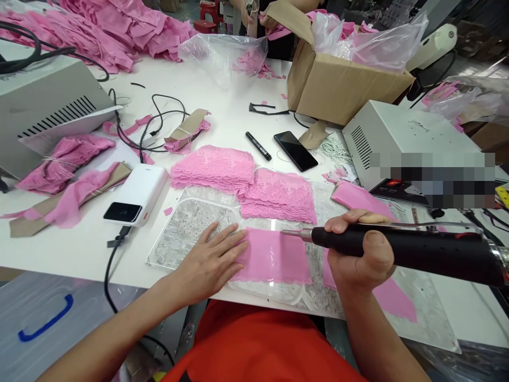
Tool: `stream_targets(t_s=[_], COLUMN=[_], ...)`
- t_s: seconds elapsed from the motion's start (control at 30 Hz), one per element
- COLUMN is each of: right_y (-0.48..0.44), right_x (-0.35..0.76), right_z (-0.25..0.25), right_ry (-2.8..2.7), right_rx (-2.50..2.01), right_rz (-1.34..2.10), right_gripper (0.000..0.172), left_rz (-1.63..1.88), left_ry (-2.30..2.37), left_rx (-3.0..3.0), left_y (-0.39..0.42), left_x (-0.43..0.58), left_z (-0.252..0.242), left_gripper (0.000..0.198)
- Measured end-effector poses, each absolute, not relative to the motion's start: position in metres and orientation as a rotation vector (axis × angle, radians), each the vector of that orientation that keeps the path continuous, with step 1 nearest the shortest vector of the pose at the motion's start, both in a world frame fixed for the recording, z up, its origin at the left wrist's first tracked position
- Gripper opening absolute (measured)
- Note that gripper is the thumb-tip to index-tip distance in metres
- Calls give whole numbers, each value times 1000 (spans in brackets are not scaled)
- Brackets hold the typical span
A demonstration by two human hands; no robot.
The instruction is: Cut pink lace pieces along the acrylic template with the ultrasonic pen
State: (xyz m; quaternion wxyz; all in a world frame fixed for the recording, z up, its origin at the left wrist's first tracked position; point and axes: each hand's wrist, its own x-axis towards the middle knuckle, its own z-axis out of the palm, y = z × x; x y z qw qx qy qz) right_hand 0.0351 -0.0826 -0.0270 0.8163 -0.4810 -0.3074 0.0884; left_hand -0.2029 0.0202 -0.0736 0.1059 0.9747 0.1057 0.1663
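Observation:
My left hand point(210, 257) lies flat with fingers spread, its fingertips on the left edge of a clear plastic template point(186, 212) and a pink fabric piece point(274, 260). The template's rounded cut-outs show over a worn, mottled board point(324, 212). In my right hand point(361, 254) is a black handheld power tool point(417, 252) with a tapered metal tip. That tip points left, at the upper edge of the pink piece; whether it touches cannot be made out. Just beyond are two stacks of pink lace pieces, a left stack point(214, 167) and a right stack point(278, 196).
A white power bank point(139, 193) with a cable stands at left, near tied pink bundles point(66, 162). Behind the stacks lie a marker point(258, 146) and a phone point(295, 150). Grey machine boxes flank the table. Another person's hands point(254, 18) work beyond a cardboard box point(338, 79).

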Motion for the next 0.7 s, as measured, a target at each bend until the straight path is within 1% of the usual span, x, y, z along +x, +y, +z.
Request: stream_targets(t_s=[0.4,0.7], right_y=[-67,-66], right_x=[18,16], right_z=[-30,-30], right_ry=[-730,-768], right_rx=[-987,-1011], right_rz=[283,261], right_gripper=[17,14], left_rz=[541,537], left_ry=[288,292], left_rx=[2856,2826], left_y=[18,18], left_x=[-221,-221], left_z=[-78,-75], left_gripper=[35,33])
